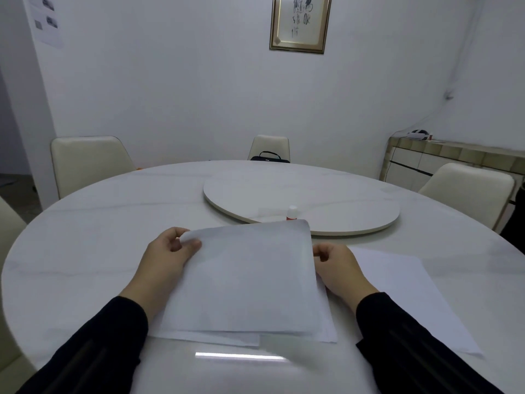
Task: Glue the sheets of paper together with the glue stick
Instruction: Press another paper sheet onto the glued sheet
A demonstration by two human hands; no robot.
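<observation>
Sheet [244, 280]: frame centre, far edge lifted, over other paper [326, 334] on desk [85, 251].
Left hand [167, 254]: pinching sheet's upper-left corner.
Right hand [338, 265]: curled at sheet's right edge; grip unclear.
Glue stick [291, 212]: upright just beyond sheet.
Spare sheet [412, 294]: flat, lower right.

Table [85, 251]: white, with faint grey veins like marble
Turntable [341, 200]: white top, cream rim
Sheets of paper [244, 280]: plain white, greyish in this light
Sheet at the right edge of the tabletop [412, 294]: plain white
Glue stick [291, 213]: white cap, red body
Sleeves [99, 351]: black
Chairs [88, 163]: cream
Bag on the far chair [270, 157]: black
Wall [170, 81]: white
Picture frame [300, 22]: gold, around pale paper with black brush writing
Sideboard [426, 157]: white fronts, tan top edge
</observation>
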